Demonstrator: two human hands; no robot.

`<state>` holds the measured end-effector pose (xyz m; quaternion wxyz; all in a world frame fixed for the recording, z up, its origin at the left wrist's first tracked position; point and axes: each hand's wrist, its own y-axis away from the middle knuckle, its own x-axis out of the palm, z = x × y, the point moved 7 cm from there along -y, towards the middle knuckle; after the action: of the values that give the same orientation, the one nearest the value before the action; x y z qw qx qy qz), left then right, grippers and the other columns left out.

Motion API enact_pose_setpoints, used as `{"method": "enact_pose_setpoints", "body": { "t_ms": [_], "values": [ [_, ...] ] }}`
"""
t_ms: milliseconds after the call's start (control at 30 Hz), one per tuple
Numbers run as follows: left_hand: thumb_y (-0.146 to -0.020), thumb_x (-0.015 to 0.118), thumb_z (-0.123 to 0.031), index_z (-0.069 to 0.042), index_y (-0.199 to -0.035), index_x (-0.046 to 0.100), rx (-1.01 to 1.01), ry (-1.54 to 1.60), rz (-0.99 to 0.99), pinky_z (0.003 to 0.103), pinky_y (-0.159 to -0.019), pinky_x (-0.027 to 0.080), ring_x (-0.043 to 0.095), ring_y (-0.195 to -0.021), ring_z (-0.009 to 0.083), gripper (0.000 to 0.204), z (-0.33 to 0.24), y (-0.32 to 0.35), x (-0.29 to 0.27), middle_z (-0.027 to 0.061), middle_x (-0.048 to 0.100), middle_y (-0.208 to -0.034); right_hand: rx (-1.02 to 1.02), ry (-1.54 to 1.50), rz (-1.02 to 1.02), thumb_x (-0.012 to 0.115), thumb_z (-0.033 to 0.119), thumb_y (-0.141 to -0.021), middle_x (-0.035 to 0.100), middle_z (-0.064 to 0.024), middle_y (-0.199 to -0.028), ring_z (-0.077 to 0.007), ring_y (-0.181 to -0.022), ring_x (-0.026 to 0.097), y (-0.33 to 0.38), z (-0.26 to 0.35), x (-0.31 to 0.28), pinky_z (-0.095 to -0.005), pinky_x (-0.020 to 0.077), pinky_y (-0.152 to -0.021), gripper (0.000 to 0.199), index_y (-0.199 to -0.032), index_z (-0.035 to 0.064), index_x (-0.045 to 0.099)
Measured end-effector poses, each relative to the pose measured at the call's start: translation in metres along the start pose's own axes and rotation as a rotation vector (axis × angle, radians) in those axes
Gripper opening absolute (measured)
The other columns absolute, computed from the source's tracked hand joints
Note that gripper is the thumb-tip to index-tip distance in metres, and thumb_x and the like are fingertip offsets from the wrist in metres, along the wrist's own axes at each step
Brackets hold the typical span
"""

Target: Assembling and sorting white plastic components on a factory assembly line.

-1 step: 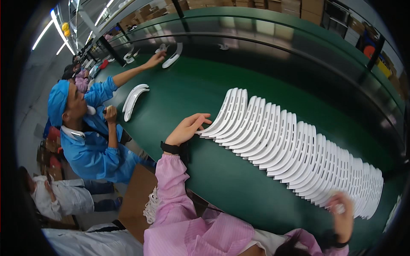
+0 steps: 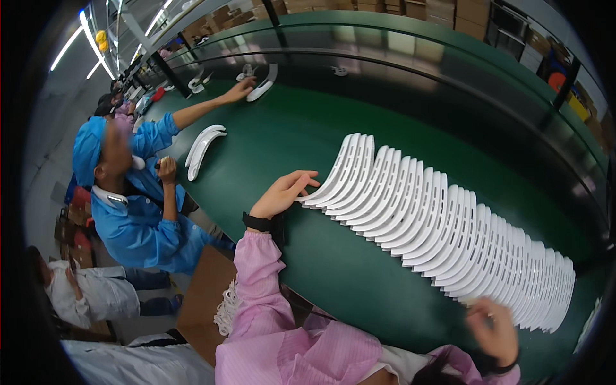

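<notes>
A long row of curved white plastic pieces with slots (image 2: 410, 215) stands closely nested on the green table (image 2: 359, 289). At the row's left end, my left hand (image 2: 280, 194) has its fingers stretched and apart, resting against the end piece. By the row's near edge, towards the right, my right hand (image 2: 494, 330) is bent with its fingertips drawn together. Something small and pale shows at those fingertips, but blur hides what it is.
Further left, a co-worker in blue (image 2: 144, 192) reaches across the table to a curved white piece (image 2: 262, 86). Two more such pieces (image 2: 202, 154) lie nearer that person. A cardboard box (image 2: 208, 292) with white cords (image 2: 226, 311) is beside my left arm. A dark rail (image 2: 398, 70) borders the far side.
My right hand has moved left and slightly down along the row's near edge. My left hand stays at the left end.
</notes>
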<state>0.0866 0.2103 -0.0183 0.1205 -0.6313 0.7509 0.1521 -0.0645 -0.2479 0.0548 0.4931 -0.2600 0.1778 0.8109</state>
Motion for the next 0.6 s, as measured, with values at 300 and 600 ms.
{"method": "enact_pose_setpoints", "body": {
  "t_ms": [300, 600],
  "values": [
    [-0.103, 0.042, -0.028, 0.001, -0.127, 0.055, 0.018, -0.023, -0.049, 0.023, -0.075, 0.047, 0.057, -0.082, 0.0102, 0.040, -0.006, -0.005, 0.003, 0.0056, 0.066, -0.109, 0.152, -0.071, 0.456, 0.067, 0.015, -0.087, 0.059, -0.0030, -0.071, -0.0129, -0.057, 0.058, -0.041, 0.001, 0.106, -0.0267, 0.0453, -0.055, 0.028, -0.114, 0.0087, 0.063],
    [-0.102, 0.048, -0.029, -0.001, -0.128, 0.055, -0.023, 0.013, -0.058, 0.025, -0.080, 0.048, 0.058, -0.085, 0.0111, 0.039, -0.001, -0.002, -0.003, 0.0077, 0.066, -0.109, 0.360, -0.382, 0.475, 0.059, 0.020, -0.096, 0.063, -0.0041, -0.065, -0.0114, -0.053, 0.061, -0.048, -0.028, 0.123, -0.0252, 0.0476, -0.053, 0.021, -0.108, 0.0035, 0.063]
  ]
}}
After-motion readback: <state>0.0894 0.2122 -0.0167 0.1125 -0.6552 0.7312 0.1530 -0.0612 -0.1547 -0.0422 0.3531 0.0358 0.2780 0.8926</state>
